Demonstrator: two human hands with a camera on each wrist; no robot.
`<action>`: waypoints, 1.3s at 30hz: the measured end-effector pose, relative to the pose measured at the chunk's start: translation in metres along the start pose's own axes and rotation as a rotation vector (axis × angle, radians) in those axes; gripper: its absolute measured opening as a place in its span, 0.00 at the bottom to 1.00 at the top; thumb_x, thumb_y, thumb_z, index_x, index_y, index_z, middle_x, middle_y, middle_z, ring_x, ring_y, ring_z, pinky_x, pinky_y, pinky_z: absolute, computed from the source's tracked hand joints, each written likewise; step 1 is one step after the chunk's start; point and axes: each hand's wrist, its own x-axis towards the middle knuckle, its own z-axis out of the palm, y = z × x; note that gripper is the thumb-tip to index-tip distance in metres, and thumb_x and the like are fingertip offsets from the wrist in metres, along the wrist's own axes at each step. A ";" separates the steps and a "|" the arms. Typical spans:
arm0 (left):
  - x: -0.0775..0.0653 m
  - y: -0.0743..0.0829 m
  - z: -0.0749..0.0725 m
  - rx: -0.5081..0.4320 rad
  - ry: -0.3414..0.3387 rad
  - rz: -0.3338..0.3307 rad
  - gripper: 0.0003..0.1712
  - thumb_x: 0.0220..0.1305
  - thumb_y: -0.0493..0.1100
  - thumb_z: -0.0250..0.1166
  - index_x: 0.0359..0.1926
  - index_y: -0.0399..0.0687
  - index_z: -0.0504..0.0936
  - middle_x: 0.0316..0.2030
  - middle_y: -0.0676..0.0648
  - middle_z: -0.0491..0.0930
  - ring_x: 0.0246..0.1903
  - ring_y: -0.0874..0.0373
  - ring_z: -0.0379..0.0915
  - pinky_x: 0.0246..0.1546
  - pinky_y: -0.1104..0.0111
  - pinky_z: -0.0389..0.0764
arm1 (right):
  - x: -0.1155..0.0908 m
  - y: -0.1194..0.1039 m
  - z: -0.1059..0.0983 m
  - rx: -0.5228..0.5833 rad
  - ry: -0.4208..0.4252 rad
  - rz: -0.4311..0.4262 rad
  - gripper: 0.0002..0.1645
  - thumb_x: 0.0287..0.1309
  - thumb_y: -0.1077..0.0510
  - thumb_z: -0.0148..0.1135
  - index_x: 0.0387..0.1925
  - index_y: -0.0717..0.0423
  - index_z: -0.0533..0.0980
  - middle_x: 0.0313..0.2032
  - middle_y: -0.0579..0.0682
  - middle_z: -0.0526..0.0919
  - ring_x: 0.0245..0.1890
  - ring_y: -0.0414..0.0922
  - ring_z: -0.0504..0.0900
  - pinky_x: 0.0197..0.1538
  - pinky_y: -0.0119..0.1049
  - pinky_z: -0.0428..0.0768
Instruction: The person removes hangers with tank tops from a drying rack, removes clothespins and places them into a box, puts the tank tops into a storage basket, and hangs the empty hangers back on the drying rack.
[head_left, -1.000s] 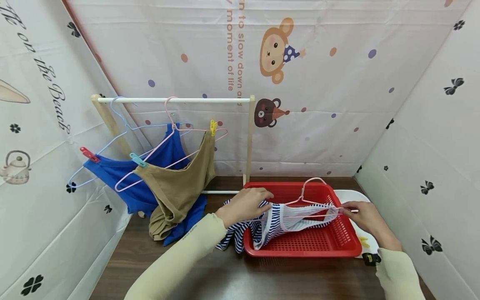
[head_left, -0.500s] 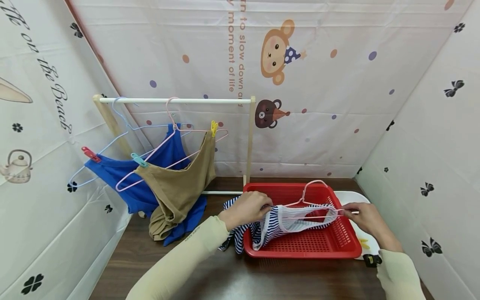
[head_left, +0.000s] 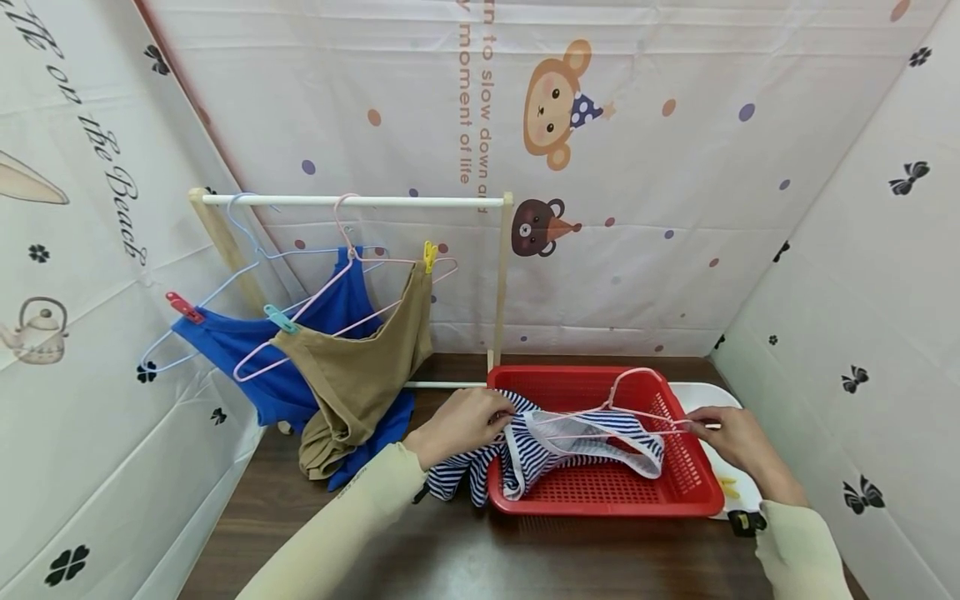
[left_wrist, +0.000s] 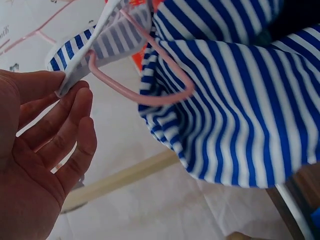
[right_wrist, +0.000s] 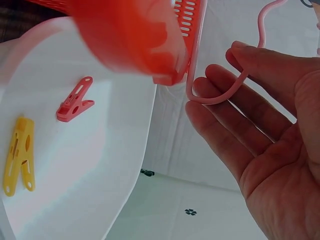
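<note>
Head view: left hand point(head_left: 462, 423) is pinching the white trim point(left_wrist: 77, 65) of the striped top point(head_left: 531, 462), probably keeping its opening apart. Right hand point(head_left: 731, 429) is gripping the pink hanger point(head_left: 609, 406) by its right end, likely steadying it against fabric pull. Top is lying across the red basket's point(head_left: 600, 509) left rim, which seems to be bearing the slack. Hanger's left end is poking past the trim.

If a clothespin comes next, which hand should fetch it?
Probably the right hand: it holds the pink hanger, but is near the white tray with the yellow clothespin. The left hand is farther, pinching the striped garment.
</note>
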 end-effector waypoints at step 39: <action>-0.082 -0.055 0.043 -0.144 0.152 -0.150 0.02 0.61 0.42 0.68 0.33 0.53 0.88 0.29 0.58 0.84 0.29 0.66 0.79 0.32 0.70 0.79 | -0.001 -0.002 0.001 0.013 -0.032 0.042 0.11 0.61 0.59 0.65 0.41 0.61 0.84 0.38 0.60 0.87 0.44 0.62 0.84 0.41 0.54 0.84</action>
